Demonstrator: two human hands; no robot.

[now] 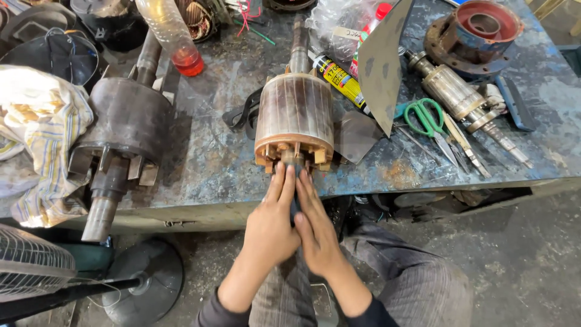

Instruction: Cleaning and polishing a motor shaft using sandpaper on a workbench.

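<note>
- At the near edge of the scuffed blue-grey metal worktop (212, 163), a brown cylindrical motor rotor with copper-coloured bars (295, 112) lies with its shaft pointing toward the person, its near end just over the edge.
- Left hand (270, 227) and right hand (316, 233) are pressed side by side, palms facing, fingers stretched forward; they clamp the dark shaft end (293, 162) between them, fingertips touching the rotor's near face.
- Left of it, near the worktop's left end, lies a larger dark rusty rotor with a long steel shaft (124, 130) that overhangs the near edge; a striped crumpled cloth (42, 139) lies against it.
- Right of the brown rotor stand a grey pointed sheet of card (382, 63), a yellow tube (340, 79), green-handled scissors (426, 118) and a small slim armature (463, 100).
- Toward the far right corner sits a round red-and-blue motor end cover (478, 30).
- Near the far edge lies a clear plastic bottle with red liquid (172, 36).
</note>
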